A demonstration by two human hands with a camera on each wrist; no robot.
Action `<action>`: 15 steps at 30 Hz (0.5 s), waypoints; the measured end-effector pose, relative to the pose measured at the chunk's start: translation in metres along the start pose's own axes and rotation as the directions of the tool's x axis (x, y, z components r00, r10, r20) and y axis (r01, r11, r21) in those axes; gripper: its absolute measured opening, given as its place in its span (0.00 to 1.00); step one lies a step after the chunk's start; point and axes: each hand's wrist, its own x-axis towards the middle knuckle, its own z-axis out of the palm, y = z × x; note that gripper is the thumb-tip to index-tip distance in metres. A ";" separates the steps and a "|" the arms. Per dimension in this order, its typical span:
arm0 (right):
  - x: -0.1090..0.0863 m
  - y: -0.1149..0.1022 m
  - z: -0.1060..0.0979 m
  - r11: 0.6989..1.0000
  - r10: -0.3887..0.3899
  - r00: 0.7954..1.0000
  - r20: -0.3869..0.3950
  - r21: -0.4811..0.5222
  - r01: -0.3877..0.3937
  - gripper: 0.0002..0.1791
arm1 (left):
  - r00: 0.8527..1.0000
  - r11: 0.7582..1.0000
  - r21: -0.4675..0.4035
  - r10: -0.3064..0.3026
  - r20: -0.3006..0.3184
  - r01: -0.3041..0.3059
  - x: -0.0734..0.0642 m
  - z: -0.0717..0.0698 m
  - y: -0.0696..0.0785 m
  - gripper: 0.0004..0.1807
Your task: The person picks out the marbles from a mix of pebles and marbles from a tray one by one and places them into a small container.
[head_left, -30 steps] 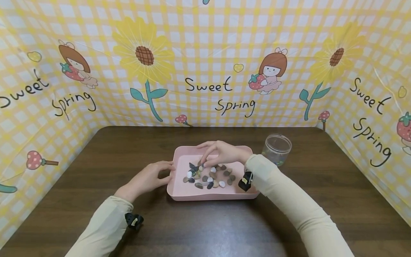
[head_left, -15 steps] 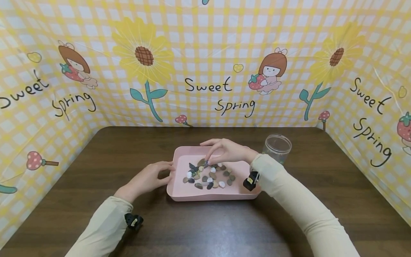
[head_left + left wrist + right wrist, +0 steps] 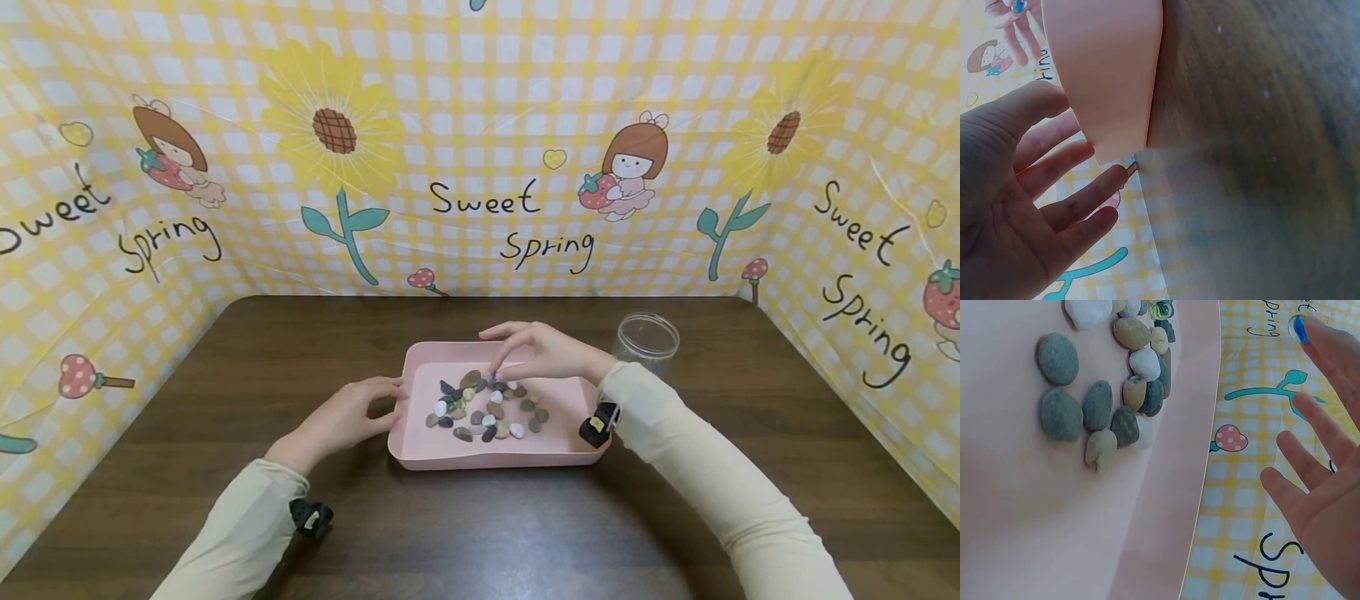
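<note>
My right hand (image 3: 551,352) is over the far side of the pink tray (image 3: 498,458). Between thumb and forefinger it pinches a clear glass marble with a blue swirl (image 3: 1298,328), while the other fingers spread apart. Below lie several pebbles (image 3: 1059,359), grey, tan and white, grouped on the tray floor. A green glass marble (image 3: 1161,310) sits among them at the top of the right wrist view. My left hand (image 3: 337,421) touches the tray's left wall from outside, its fingertips (image 3: 1085,149) loosely spread along the rim.
A clear round jar (image 3: 648,337) stands behind the tray's right end, partly hidden by the right sleeve (image 3: 645,400). The dark wooden table (image 3: 450,542) carries everything. A yellow checked cloth (image 3: 480,100) walls in the back and both sides.
My right hand has lifted slightly and moved to the right with the marble, away from the left part of the pebbles. The left hand has stayed on the tray wall.
</note>
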 end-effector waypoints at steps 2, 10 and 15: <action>-0.002 0.000 -0.001 1.000 -0.003 1.000 -0.012 0.000 0.003 0.05 | 1.000 1.000 -0.002 -0.001 0.001 0.001 0.000 0.000 0.000 0.16; -0.010 -0.001 -0.006 1.000 -0.015 0.999 -0.051 -0.011 0.015 0.05 | 1.000 1.000 -0.008 -0.005 0.009 0.005 0.000 -0.001 0.001 0.16; -0.016 0.000 -0.009 1.000 0.000 0.997 -0.081 -0.021 -0.002 0.05 | 1.000 1.000 -0.012 -0.011 0.015 0.011 0.000 -0.002 0.002 0.16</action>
